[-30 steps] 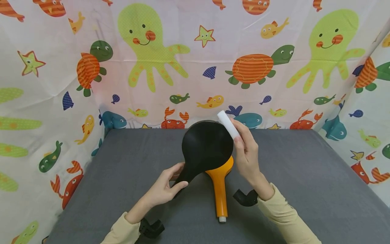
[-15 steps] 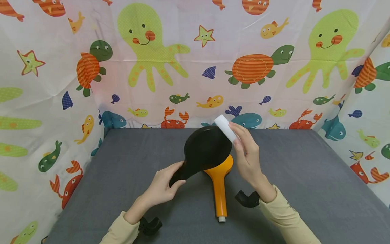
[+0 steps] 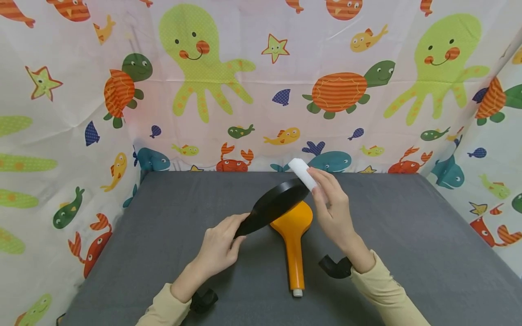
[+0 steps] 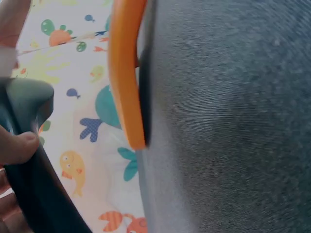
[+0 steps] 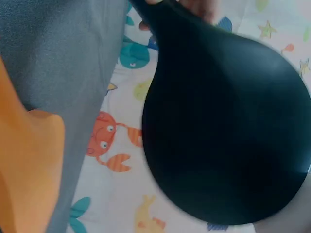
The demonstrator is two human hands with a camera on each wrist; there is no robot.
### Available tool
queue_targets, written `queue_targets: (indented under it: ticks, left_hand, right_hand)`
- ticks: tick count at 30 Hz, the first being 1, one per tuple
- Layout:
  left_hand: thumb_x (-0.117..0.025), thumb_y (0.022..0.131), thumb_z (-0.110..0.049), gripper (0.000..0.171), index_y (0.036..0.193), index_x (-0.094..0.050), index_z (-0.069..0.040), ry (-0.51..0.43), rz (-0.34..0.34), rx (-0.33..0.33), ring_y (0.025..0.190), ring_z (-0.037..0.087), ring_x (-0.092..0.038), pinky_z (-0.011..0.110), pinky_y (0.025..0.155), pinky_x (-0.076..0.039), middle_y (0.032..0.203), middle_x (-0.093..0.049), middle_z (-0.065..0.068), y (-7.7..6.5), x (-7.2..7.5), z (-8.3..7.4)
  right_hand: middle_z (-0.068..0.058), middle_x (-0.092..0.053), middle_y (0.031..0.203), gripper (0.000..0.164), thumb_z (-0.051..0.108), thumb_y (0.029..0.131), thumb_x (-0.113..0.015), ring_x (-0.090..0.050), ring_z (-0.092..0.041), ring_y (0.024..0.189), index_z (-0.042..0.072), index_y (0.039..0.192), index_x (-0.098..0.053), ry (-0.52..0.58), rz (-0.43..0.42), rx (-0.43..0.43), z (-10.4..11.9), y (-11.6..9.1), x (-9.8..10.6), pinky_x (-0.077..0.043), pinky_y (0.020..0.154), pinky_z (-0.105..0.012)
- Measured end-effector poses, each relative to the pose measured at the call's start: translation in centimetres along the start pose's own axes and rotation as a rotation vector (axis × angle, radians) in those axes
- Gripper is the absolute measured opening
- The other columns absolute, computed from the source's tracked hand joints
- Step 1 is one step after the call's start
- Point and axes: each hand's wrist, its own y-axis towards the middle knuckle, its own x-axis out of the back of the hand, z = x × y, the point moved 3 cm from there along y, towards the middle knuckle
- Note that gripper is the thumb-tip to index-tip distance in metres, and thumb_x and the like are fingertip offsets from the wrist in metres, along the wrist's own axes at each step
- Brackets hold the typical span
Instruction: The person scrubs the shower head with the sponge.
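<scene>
My left hand (image 3: 220, 244) grips the handle of a black shower head (image 3: 277, 203), which is raised off the table and tilted so its round head shows nearly edge-on. In the right wrist view, the smooth, rounded face of the black shower head (image 5: 223, 131) fills much of the picture. My right hand (image 3: 333, 215) pinches a white block that looks like a sponge (image 3: 302, 173) against the head's upper right rim. Beneath them an orange shower head (image 3: 294, 244) lies on the table, its white connector end toward me; the black one partly covers its head.
A dark grey cloth covers the table (image 3: 171, 208). Behind and at both sides hangs a white curtain (image 3: 253, 104) printed with sea animals. Each wrist carries a black camera mount (image 3: 335, 267) near the cream sleeve cuff (image 3: 369, 276).
My left hand has tipped the black shower head from face-on to nearly edge-on, and its top rim has lowered. The white sponge has followed slightly down. The orange shower head has stayed put.
</scene>
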Motion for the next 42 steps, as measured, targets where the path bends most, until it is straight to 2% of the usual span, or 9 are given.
queue_targets:
  ticks: [4,7,13,16,25,31,34,37,42]
  left_hand:
    - [-0.068,0.078,0.0,0.049,0.124,-0.053,-0.004,0.069,-0.001,-0.003,0.094,0.019,-0.061,0.028,0.056,-0.053,0.111,-0.06,0.008,-0.1,-0.2,-0.2]
    - [-0.069,0.076,0.002,0.05,0.124,-0.053,-0.003,0.111,-0.018,-0.021,0.095,0.021,-0.061,0.027,0.054,-0.053,0.11,-0.06,0.01,-0.1,-0.3,-0.3]
    - [-0.071,0.075,0.001,0.051,0.123,-0.054,-0.002,0.175,-0.034,-0.024,0.096,0.022,-0.061,0.029,0.059,-0.054,0.11,-0.061,0.01,-0.1,-0.4,-0.6]
    - [-0.071,0.074,0.001,0.051,0.122,-0.055,-0.002,0.186,-0.036,-0.02,0.097,0.022,-0.061,0.03,0.063,-0.055,0.11,-0.061,0.01,-0.1,-0.4,-0.7]
    - [-0.073,0.071,0.004,0.05,0.119,-0.057,0.0,0.232,-0.047,-0.028,0.094,0.024,-0.061,0.034,0.066,-0.055,0.107,-0.062,0.011,-0.2,-0.6,-0.7]
    - [-0.073,0.071,0.003,0.05,0.118,-0.058,0.001,0.241,-0.064,-0.041,0.09,0.025,-0.063,0.032,0.064,-0.055,0.105,-0.063,0.012,-0.2,-0.7,-0.9]
    - [-0.074,0.07,0.003,0.051,0.118,-0.058,0.001,0.247,-0.082,-0.047,0.089,0.025,-0.063,0.033,0.063,-0.055,0.105,-0.063,0.012,-0.2,-0.7,-0.9]
    - [-0.073,0.07,0.004,0.051,0.119,-0.058,0.001,0.254,-0.092,-0.044,0.089,0.026,-0.063,0.034,0.064,-0.055,0.104,-0.063,0.012,-0.2,-0.6,-0.9]
    - [-0.072,0.07,0.003,0.051,0.119,-0.058,0.001,0.268,-0.077,-0.037,0.089,0.026,-0.063,0.035,0.067,-0.055,0.103,-0.063,0.013,-0.2,-0.7,-1.0]
  right_hand:
    - [-0.018,-0.049,0.13,0.036,0.015,0.093,-0.044,-0.045,-0.033,0.112,0.002,0.124,-0.056,-0.045,0.031,0.123,-1.2,-0.7,-0.7,-0.048,0.077,-0.033]
    - [-0.017,-0.048,0.132,0.039,0.024,0.094,-0.042,-0.044,-0.033,0.114,0.004,0.125,-0.056,-0.083,0.043,0.155,-1.8,-0.9,-0.7,-0.05,0.074,-0.041]
    - [-0.015,-0.052,0.127,0.036,0.003,0.09,-0.049,-0.048,-0.03,0.109,0.004,0.125,-0.056,-0.113,0.022,-0.003,-3.5,-1.3,-0.1,-0.05,0.072,-0.046]
    - [-0.015,-0.052,0.127,0.036,0.002,0.09,-0.049,-0.048,-0.03,0.108,0.003,0.126,-0.056,-0.11,0.017,-0.023,-3.4,-1.5,-0.3,-0.05,0.073,-0.049]
    - [-0.02,-0.047,0.132,0.041,0.026,0.091,-0.042,-0.043,-0.038,0.111,0.007,0.123,-0.058,-0.28,0.076,0.302,-0.5,-2.3,-2.4,-0.047,0.077,-0.052]
    - [-0.021,-0.049,0.128,0.042,0.022,0.087,-0.045,-0.044,-0.038,0.107,0.004,0.122,-0.058,-0.346,0.007,0.177,-1.8,-2.1,-1.7,-0.048,0.075,-0.051]
    - [-0.022,-0.048,0.128,0.042,0.022,0.087,-0.045,-0.044,-0.039,0.106,0.003,0.123,-0.058,-0.359,-0.012,0.163,-1.8,-2.1,-1.7,-0.048,0.074,-0.052]
    - [-0.023,-0.046,0.13,0.042,0.024,0.089,-0.044,-0.043,-0.041,0.107,0.005,0.123,-0.057,-0.393,0.024,0.25,-0.8,-2.5,-2.7,-0.046,0.077,-0.053]
    - [-0.024,-0.048,0.128,0.04,0.022,0.089,-0.045,-0.045,-0.044,0.107,0.004,0.122,-0.058,-0.484,0.121,0.501,1.0,-3.7,-4.9,-0.044,0.081,-0.051]
